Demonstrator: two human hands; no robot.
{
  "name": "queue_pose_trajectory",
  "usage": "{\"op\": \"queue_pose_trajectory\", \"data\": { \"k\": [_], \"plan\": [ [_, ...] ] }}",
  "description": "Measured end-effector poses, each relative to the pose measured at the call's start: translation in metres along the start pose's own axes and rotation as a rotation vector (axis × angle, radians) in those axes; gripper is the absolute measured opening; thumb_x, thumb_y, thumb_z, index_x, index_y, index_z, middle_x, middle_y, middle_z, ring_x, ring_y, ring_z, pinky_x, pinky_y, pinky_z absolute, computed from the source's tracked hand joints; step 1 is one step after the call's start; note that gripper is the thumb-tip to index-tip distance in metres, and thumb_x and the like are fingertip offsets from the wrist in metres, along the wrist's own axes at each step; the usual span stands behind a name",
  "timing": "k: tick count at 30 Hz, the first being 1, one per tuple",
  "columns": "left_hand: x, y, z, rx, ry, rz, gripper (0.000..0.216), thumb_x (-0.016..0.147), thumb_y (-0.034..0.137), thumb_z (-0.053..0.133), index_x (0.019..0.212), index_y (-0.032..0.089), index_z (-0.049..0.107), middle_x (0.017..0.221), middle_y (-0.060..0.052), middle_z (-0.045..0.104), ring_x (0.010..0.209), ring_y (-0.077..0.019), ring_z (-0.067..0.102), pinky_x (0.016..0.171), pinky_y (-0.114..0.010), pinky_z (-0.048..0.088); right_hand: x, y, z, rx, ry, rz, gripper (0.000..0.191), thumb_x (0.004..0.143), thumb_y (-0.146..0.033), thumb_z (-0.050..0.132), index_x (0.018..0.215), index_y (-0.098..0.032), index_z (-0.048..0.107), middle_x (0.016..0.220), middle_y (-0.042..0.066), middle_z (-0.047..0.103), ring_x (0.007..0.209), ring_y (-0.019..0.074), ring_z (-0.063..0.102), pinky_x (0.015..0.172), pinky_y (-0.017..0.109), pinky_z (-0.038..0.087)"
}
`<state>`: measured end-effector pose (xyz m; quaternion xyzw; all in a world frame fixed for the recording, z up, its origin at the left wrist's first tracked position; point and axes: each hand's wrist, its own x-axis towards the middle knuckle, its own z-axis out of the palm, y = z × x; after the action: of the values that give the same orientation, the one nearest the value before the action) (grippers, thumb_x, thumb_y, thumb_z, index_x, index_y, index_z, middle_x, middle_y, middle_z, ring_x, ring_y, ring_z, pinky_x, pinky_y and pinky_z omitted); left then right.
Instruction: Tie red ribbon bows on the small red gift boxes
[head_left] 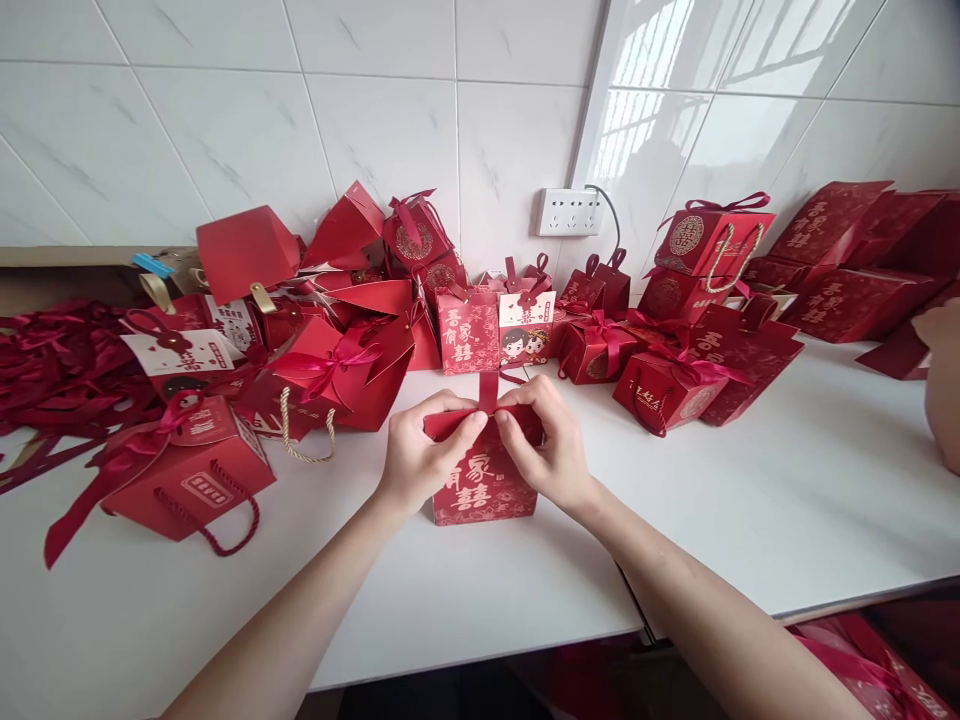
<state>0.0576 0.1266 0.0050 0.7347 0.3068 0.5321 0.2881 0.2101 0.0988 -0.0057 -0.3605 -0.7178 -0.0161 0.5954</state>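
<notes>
A red gift box (pixel 486 485) with gold lettering stands upright on the white table, a strip of red ribbon (pixel 488 388) rising from its top edge. My left hand (pixel 431 450) pinches the top edge from the left, its thumb on the front face. From the other side, my right hand (pixel 547 440) does the same, thumb close to the left one. Both thumbs meet near the ribbon's base at the middle of the top edge. The fingers behind the box are partly hidden.
Red boxes (pixel 337 370) are heaped at the left beside a pile of dark red ribbons (pixel 67 380). More boxes (pixel 671 385) stand at the right. A power socket (pixel 568 212) is on the tiled wall. Part of another person (pixel 943 385) shows at the right edge.
</notes>
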Motion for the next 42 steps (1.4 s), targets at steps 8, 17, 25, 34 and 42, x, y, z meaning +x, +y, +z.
{"op": "queue_pose_trajectory", "data": {
  "k": [8,17,25,34,42],
  "plan": [
    [0.001,0.002,0.001,-0.005,0.007,-0.006,0.017,0.078,0.03,0.063,0.066,0.017,0.062,0.065,0.0,0.065,0.063,-0.0129,0.062,0.059,-0.021,0.051,-0.001,0.003,0.0,0.03,-0.004,-0.008,0.006,0.085,-0.015,0.053,0.084,-0.021,0.053,0.074,0.0,0.052,0.067,0.0144,0.049,0.058,0.028,0.039],
    [0.002,0.0,0.001,-0.02,0.014,-0.019,0.017,0.078,0.03,0.063,0.068,0.017,0.063,0.068,0.0,0.065,0.065,-0.0138,0.062,0.061,-0.022,0.051,-0.002,0.004,0.0,0.037,-0.031,0.031,0.008,0.088,-0.015,0.048,0.088,-0.021,0.053,0.077,0.001,0.052,0.071,0.0158,0.051,0.064,0.031,0.043],
    [-0.002,-0.012,0.001,-0.162,0.01,-0.101,0.02,0.08,0.038,0.061,0.084,0.018,0.064,0.077,-0.003,0.067,0.069,-0.0157,0.063,0.063,-0.025,0.052,-0.005,0.01,0.004,0.356,-0.009,0.343,0.032,0.084,-0.026,0.055,0.114,-0.023,0.044,0.081,0.0,0.055,0.074,0.0165,0.055,0.068,0.032,0.047],
    [0.006,-0.052,-0.001,-0.374,-0.296,-0.282,0.06,0.068,0.058,0.067,0.112,0.019,0.056,0.115,-0.014,0.066,0.108,-0.0289,0.062,0.085,-0.039,0.054,0.008,0.047,-0.002,0.624,0.526,0.804,0.025,0.068,-0.04,0.068,0.075,-0.019,0.057,0.072,-0.003,0.057,0.066,0.013,0.051,0.062,0.026,0.042],
    [-0.001,-0.053,0.002,0.095,-0.081,-0.143,0.065,0.061,0.04,0.075,0.117,0.021,0.049,0.114,-0.009,0.064,0.101,-0.0252,0.062,0.087,-0.04,0.051,0.008,0.074,-0.003,0.826,0.584,0.81,0.031,0.06,-0.04,0.073,0.076,-0.023,0.052,0.071,-0.004,0.059,0.065,0.0137,0.058,0.064,0.029,0.048]
  ]
}}
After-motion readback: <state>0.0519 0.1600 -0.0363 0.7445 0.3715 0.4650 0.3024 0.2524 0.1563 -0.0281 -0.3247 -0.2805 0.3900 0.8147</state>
